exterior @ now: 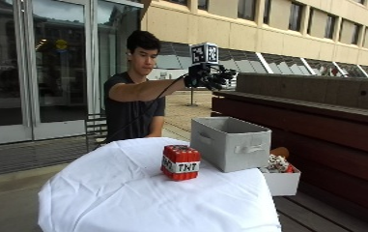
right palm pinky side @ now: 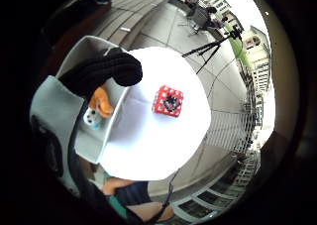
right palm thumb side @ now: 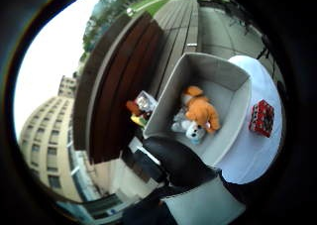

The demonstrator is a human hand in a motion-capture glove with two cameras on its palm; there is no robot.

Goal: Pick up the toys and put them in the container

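My gloved right hand (exterior: 208, 76) is raised high above the grey fabric container (exterior: 232, 142), fingers spread and holding nothing. A glove finger (right palm pinky side: 104, 71) crosses the palm views over the container's edge. Inside the container (right palm thumb side: 218, 76) lie an orange plush toy (right palm thumb side: 200, 111) and a small white and blue toy (right palm thumb side: 193, 130); the orange toy (right palm pinky side: 101, 102) also shows beside the white toy (right palm pinky side: 91, 118). A red TNT block (exterior: 180, 162) stands on the white tablecloth (exterior: 125, 193), just left of the container. The same TNT block (right palm pinky side: 168, 100) shows from above.
A small white box (exterior: 281, 178) with more toys sits on the dark wooden bench (exterior: 318, 116) right of the round table; that toy box (right palm thumb side: 141, 108) lies just outside the container wall. A tripod (right palm pinky side: 213, 46) stands on the pavement beyond the table.
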